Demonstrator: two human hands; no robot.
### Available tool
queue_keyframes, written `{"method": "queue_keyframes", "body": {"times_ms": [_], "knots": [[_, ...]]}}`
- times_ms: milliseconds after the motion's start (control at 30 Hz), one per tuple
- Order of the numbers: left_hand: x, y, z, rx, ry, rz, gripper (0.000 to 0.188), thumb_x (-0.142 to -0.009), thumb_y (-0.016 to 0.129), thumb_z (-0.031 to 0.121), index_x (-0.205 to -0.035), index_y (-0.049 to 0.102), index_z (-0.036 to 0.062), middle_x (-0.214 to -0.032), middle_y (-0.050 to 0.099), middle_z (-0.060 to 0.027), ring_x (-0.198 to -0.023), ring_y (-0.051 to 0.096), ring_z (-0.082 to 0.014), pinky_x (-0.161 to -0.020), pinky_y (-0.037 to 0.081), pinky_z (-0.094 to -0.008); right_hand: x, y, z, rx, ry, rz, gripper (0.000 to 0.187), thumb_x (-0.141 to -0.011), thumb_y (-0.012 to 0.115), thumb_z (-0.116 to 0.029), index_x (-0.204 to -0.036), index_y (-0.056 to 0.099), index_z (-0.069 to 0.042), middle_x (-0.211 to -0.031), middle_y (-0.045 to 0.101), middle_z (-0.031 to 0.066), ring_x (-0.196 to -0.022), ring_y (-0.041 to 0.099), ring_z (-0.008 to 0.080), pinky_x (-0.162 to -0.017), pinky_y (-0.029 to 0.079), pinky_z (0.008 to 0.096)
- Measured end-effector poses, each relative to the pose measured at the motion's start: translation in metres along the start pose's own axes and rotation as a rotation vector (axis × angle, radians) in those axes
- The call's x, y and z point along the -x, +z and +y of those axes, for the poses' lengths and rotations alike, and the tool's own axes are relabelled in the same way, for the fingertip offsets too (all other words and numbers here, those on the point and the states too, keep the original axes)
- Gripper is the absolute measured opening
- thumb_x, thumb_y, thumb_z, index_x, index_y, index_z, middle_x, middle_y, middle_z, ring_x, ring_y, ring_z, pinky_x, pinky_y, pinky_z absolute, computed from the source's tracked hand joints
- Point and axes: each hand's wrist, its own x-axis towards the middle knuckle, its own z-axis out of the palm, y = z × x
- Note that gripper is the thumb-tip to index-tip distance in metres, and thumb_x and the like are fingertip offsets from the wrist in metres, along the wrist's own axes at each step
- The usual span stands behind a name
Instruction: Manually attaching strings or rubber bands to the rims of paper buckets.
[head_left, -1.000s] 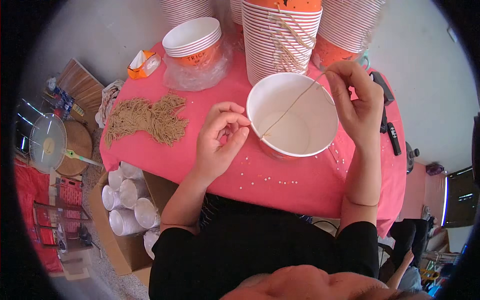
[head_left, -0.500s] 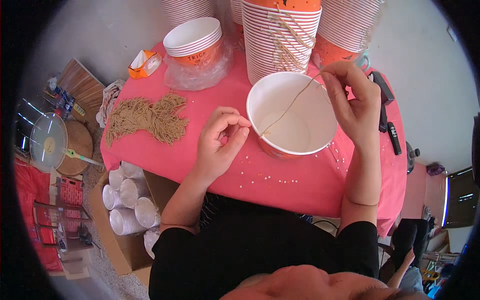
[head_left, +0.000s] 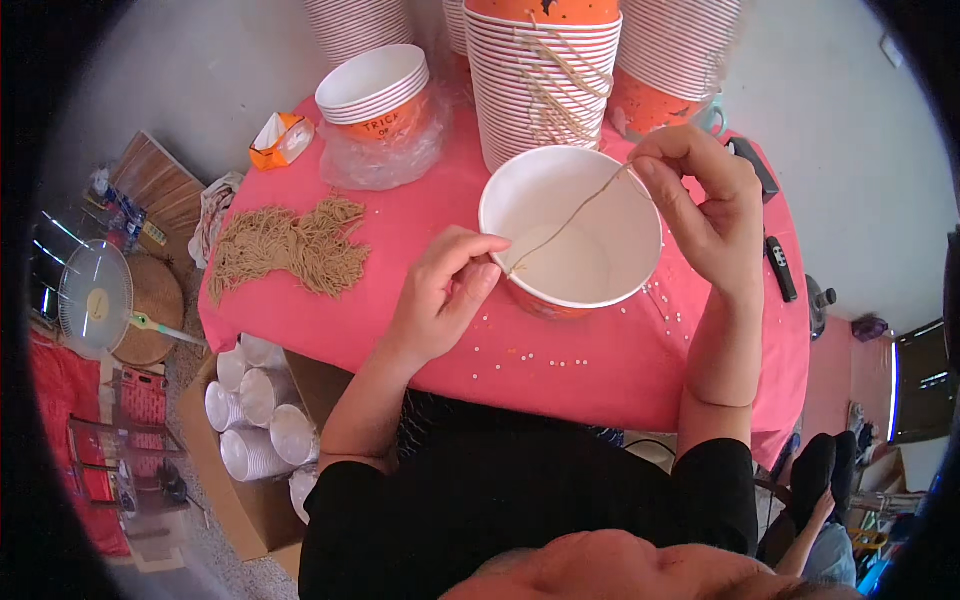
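Observation:
A white-lined paper bucket (head_left: 620, 250) with an orange outside stands in front of me, its mouth upward. My left hand (head_left: 447, 290) is at its left rim, index fingertip over the edge and thumb just outside, pinching the rim near the lower end of a thin tan twine (head_left: 572, 217). From that spot the twine slants up across the bucket's mouth. Thumb and index finger of my right hand (head_left: 705, 205) pinch its upper end above the right rim. A loose bundle of tan twine (head_left: 290, 245) lies left of my hands.
Tall stacks of buckets (head_left: 545, 90) with twine handles and nested buckets in plastic (head_left: 375, 90) stand at the back. Small white discs (head_left: 555, 363) dot the pink tablecloth (head_left: 450, 385). A carton of wrapped cups (head_left: 255, 505) sits below left, near a fan (head_left: 97, 300). Someone sits at the lower right.
My left index finger has extended onto the bucket's rim by the twine's lower end. My right hand still pinches the upper end. The whole view has shifted slightly.

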Motion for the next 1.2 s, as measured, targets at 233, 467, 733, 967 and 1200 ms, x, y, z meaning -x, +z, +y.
{"method": "queue_keyframes", "body": {"times_ms": [233, 467, 733, 967, 1200], "knots": [[-0.006, -0.002, 0.009, -0.241, 0.125, -0.063, 0.031, -0.080, 0.072, 0.010, -0.109, 0.062, 0.0062, -0.093, 0.058, -0.0057, -0.070, 0.052, -0.0124, -0.057, 0.043, -0.0258, -0.001, -0.006, -0.002, -0.059, 0.029, 0.010, 0.002, -0.086, 0.062, 0.001, -0.088, 0.062, 0.002, -0.074, 0.062, 0.0040, -0.065, 0.056, 0.0076, -0.059, 0.045, 0.0223], [-0.011, -0.022, -0.008, -0.244, 0.125, 0.136, 0.021, -0.078, 0.076, 0.008, -0.093, 0.061, 0.0031, -0.075, 0.053, -0.0023, -0.060, 0.048, -0.0099, -0.054, 0.039, -0.0248, 0.000, -0.020, -0.010, -0.183, -0.016, -0.423, 0.006, -0.081, 0.066, 0.000, -0.083, 0.062, 0.003, -0.077, 0.063, 0.0066, -0.067, 0.059, 0.0159, -0.061, 0.046, 0.0276], [-0.017, -0.054, -0.027, 0.403, -0.325, 0.375, 0.021, -0.095, 0.061, 0.026, -0.093, 0.060, 0.0050, -0.070, 0.054, 0.0046, -0.054, 0.041, -0.0023, -0.049, 0.032, -0.0189, -0.003, 0.000, -0.031, 0.111, -0.157, -0.502, 0.062, -0.057, 0.084, -0.013, -0.115, 0.064, -0.004, -0.104, 0.059, 0.0137, -0.089, 0.057, 0.0319, -0.079, 0.048, 0.0403], [-0.047, -0.046, -0.042, 0.675, -0.398, 0.347, 0.022, -0.097, 0.058, 0.028, -0.095, 0.060, 0.0059, -0.068, 0.053, 0.0029, -0.053, 0.044, -0.0050, -0.047, 0.033, -0.0204, -0.029, 0.004, -0.051, 0.182, -0.244, -0.426, 0.052, -0.059, 0.077, -0.004, -0.110, 0.066, -0.005, -0.103, 0.059, 0.0120, -0.091, 0.058, 0.0306, -0.075, 0.050, 0.0386], [-0.040, -0.032, -0.094, 0.475, -0.350, 0.222, 0.009, -0.095, 0.057, 0.013, -0.099, 0.060, 0.0043, -0.067, 0.052, 0.0036, -0.053, 0.046, -0.0039, -0.047, 0.035, -0.0199, -0.111, -0.055, -0.023, 0.012, -0.004, 0.282, 0.019, -0.092, 0.062, -0.016, -0.105, 0.064, -0.001, -0.091, 0.064, -0.0008, -0.084, 0.058, 0.0080, -0.075, 0.048, 0.0265]]}}
